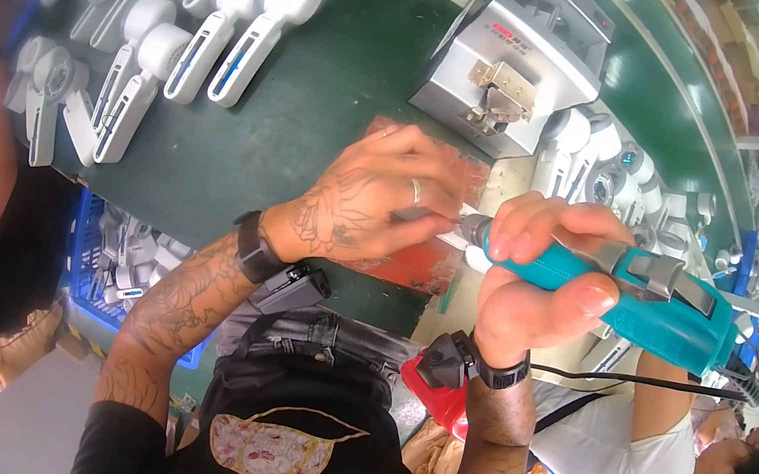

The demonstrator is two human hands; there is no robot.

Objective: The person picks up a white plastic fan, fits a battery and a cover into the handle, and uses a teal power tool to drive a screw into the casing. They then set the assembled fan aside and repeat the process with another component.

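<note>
My right hand (545, 276) is wrapped round a teal electric screwdriver (664, 323) held nearly level, its metal nose pointing left. Close to that nose, my left hand (381, 199) is closed with thumb and fingertips together. A small bit of something white (456, 238) shows by these fingertips; the fingers hide most of it, so its kind cannot be made out. Both hands are above a worn red mat (410, 268) on the dark green table (242, 152). A dark device is strapped to each wrist.
White round-headed handheld devices (268, 35) stand in groups at the left and right. A silver box-shaped machine (511, 67) sits at the back. Below the table edge on the left is a blue crate (82, 256) of white parts. People are at both sides; a black cable (618, 379) trails right.
</note>
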